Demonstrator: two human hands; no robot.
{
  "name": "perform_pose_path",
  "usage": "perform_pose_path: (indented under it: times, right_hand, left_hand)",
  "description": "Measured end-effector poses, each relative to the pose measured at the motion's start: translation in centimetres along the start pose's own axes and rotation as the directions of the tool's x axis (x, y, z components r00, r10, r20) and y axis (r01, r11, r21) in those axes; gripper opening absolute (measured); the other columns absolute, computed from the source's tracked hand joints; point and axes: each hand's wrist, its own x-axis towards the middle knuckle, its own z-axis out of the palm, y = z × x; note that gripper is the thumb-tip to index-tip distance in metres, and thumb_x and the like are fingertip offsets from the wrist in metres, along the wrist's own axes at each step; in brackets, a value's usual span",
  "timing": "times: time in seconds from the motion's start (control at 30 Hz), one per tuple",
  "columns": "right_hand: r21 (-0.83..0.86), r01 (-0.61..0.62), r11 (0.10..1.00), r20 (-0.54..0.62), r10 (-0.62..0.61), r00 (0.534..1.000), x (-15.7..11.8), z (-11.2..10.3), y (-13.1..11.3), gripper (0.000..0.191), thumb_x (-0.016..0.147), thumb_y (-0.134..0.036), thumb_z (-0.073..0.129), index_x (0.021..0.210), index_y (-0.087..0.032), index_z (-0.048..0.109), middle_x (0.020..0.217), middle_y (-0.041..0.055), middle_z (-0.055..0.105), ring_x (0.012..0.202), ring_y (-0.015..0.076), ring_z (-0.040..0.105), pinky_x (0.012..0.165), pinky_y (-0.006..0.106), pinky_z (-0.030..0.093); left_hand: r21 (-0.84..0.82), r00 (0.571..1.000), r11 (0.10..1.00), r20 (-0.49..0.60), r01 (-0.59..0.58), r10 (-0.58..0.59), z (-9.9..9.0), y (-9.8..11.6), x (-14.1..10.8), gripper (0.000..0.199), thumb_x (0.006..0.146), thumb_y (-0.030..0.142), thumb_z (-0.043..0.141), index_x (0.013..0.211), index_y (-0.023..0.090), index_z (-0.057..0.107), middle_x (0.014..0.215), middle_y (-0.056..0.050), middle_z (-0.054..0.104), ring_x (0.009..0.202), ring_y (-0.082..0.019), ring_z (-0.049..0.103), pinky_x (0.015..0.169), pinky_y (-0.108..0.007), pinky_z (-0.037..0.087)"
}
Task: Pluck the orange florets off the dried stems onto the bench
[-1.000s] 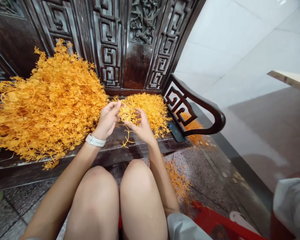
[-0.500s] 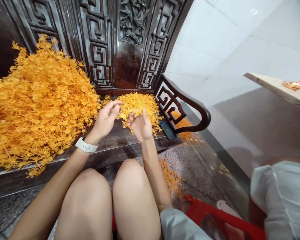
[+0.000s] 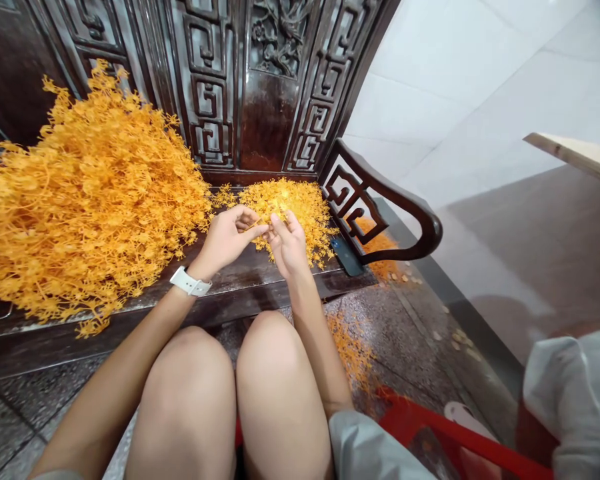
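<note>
- Orange artificial sprigs (image 3: 90,193): large mass at left of frame, with a smaller heap (image 3: 297,217) at centre, both on a dark carved settee (image 3: 260,283).
- Left hand (image 3: 225,243) and right hand (image 3: 287,245): close together over the smaller heap; grip cannot be told.

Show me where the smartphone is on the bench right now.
In the head view, the smartphone lies on the right end of the dark carved bench, just below the curved wooden armrest and right of the smaller orange pile.
</note>
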Motion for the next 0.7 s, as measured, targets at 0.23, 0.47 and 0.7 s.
perform_pose_path:
  times: [0.23, 0.47, 0.7]
  right_hand:
    - [-0.155, -0.017, 0.988, 0.094, 0.032, 0.995, 0.0, -0.3, -0.2, 0.039, 0.086, -0.052, 0.073, 0.114, -0.026, 0.07, 0.113, 0.0055, 0.072, 0.095, 0.0195, 0.064, 0.077, 0.031, 0.056]
    - [-0.143, 0.04, 0.989, -0.005, -0.041, 0.999, 0.0, 0.2, 0.0, 0.051, 0.082, -0.054, 0.08, 0.123, -0.027, 0.066, 0.121, 0.0071, 0.067, 0.116, 0.0224, 0.063, 0.093, 0.035, 0.057]
    - [-0.203, 0.096, 0.974, 0.045, -0.088, 0.995, -0.4, 0.5, -0.1, 0.058, 0.077, -0.055, 0.088, 0.123, -0.027, 0.068, 0.109, 0.0056, 0.067, 0.099, 0.0194, 0.064, 0.09, 0.036, 0.059]
  left_hand:
    - [-0.229, 0.989, 0.963, 0.065, 0.145, -0.133, 0.5, 0.4, 0.0, 0.044, 0.081, 0.057, 0.085, 0.097, 0.017, 0.075, 0.087, -0.006, 0.074, 0.074, -0.015, 0.064, 0.068, -0.027, 0.05]
    - [-0.288, 0.99, 0.951, -0.051, 0.11, -0.13, 0.4, -0.4, 0.4, 0.045, 0.071, 0.054, 0.092, 0.085, 0.018, 0.07, 0.076, -0.003, 0.068, 0.067, -0.014, 0.061, 0.064, -0.027, 0.049]
    - [-0.336, 0.989, 0.937, -0.079, 0.091, -0.124, 0.5, -0.6, 0.3, 0.045, 0.075, 0.055, 0.091, 0.085, 0.02, 0.063, 0.076, -0.002, 0.067, 0.069, -0.014, 0.063, 0.066, -0.027, 0.052]
